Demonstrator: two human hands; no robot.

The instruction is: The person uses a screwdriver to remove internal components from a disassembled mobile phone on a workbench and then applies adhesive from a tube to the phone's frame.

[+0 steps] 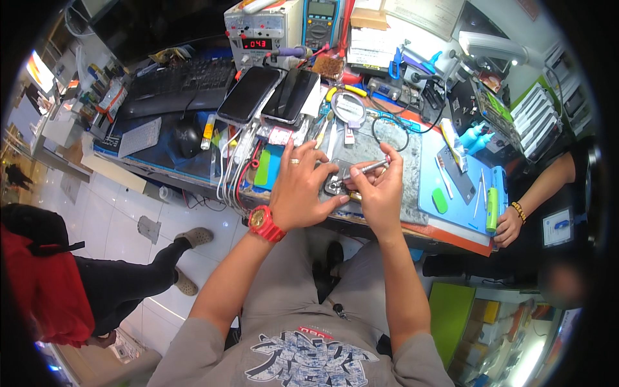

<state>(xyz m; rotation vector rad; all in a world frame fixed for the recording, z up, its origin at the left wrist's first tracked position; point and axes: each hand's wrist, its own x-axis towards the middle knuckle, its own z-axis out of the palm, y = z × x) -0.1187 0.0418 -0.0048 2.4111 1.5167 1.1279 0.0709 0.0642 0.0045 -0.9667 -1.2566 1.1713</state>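
My right hand (382,193) pinches a slim grey metal pen-like tool (373,166). Its tip points left at a small dark electronic device (335,184) with shiny metal parts, lying on the grey work mat (407,174). The exact kind of device is too small to make out. My left hand (302,188) brackets the same device between thumb and forefinger at its left and near edges, its other fingers curved forward on the mat. A red watch (264,223) is on my left wrist.
Two black phones (250,94) lie beyond my left hand, beside white cables (231,171). A power supply (261,39) and multimeter (320,22) stand at the back. To the right are a blue mat (438,200) with tools and another person's hand (507,229). Someone walks at left.
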